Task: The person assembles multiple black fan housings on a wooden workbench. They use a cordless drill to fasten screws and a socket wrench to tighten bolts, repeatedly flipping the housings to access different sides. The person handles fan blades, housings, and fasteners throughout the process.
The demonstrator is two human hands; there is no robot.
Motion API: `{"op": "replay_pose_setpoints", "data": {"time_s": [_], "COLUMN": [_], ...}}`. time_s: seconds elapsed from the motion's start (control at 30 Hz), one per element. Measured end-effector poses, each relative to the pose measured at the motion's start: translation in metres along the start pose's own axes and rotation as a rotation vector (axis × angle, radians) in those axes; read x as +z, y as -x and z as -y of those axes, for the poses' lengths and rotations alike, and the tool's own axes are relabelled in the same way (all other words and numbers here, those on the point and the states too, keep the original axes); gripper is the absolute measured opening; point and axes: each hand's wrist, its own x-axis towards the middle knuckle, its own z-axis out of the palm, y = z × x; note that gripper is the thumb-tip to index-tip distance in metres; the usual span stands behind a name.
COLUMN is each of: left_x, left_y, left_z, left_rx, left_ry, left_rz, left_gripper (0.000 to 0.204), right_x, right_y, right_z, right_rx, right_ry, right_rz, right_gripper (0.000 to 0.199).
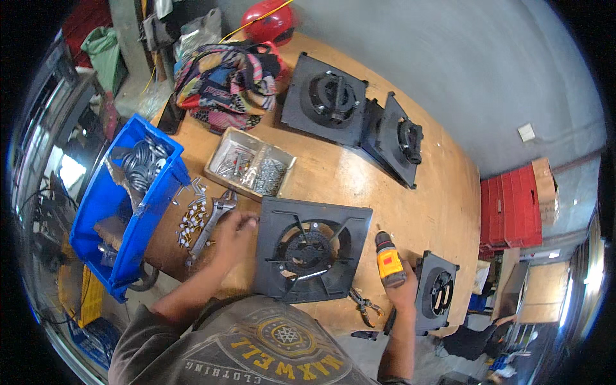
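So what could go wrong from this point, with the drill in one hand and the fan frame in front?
The right hand holds the yellow drill close to the table edge; set down there, it might fall. The black fan frame lies flat with only the left hand at its edge, so it could spin or slide under the drill. The loose screws by the wrench could scatter if brushed.
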Motion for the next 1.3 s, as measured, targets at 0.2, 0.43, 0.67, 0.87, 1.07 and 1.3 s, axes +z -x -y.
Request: {"op": "replay_pose_setpoints", "data": {"time_s": [0.2,0.43,0.67,0.87,1.07,1.3], "left_x": [0.078,0.153,0.168,0.169,0.178,0.177], "left_y": [0.074,0.107,0.115,0.085,0.069,0.035], "left_z": [-0.052,-0.020,0.004,-0.047,-0.094,-0.182], "left_rx": [0.731,0.886,1.013,0.737,0.807,0.719], "left_ry": [-0.673,-1.437,-1.576,-1.444,-1.385,-0.976], "left_rz": [0.722,1.038,0.861,1.126,1.247,1.096], "left_gripper": [0.043,0.078,0.077,0.093,0.090,0.089], "right_x": [0.050,0.078,0.088,0.105,0.115,0.160], "right_y": [0.007,-0.008,0.042,0.085,0.084,0.074], "right_z": [-0.110,-0.129,-0.105,-0.103,-0.093,-0.029], "right_rx": [0.137,0.158,-0.041,0.022,-0.137,-0.585], "right_ry": [0.573,0.429,-0.047,-0.514,-0.201,0.068], "right_rz": [-0.038,0.049,-0.398,-0.411,-0.206,0.009], "right_gripper": [0.070,0.073,0.041,0.029,0.029,0.049]}}
